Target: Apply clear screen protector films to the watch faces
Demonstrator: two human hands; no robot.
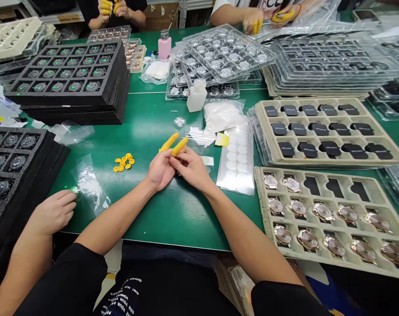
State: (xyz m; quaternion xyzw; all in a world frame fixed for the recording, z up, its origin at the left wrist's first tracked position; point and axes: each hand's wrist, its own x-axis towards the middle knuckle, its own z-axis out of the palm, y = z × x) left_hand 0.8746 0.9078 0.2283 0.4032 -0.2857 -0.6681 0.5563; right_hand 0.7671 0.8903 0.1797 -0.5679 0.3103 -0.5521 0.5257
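My left hand (160,172) is above the green table, palm turned up and fingers stretched out. My right hand (194,171) meets it from the right, thumb and fingertips pinched together against the left hand's fingers. What lies inside that pinch is hidden. Two yellow finger cots (169,142) are worn on fingers pointing away from me where the hands meet; the second appears to be on the left hand too. Left of my hands lies a small pile of rolled yellow finger cots (123,163).
Right: a tray of watches (307,239) and a tray of black pieces (321,129). Ahead: a white bottle (197,95), a pink bottle (164,45), a sheet of round stickers (236,162), clear trays (229,52). Left: black foam trays (120,83) and another person's hand (55,211).
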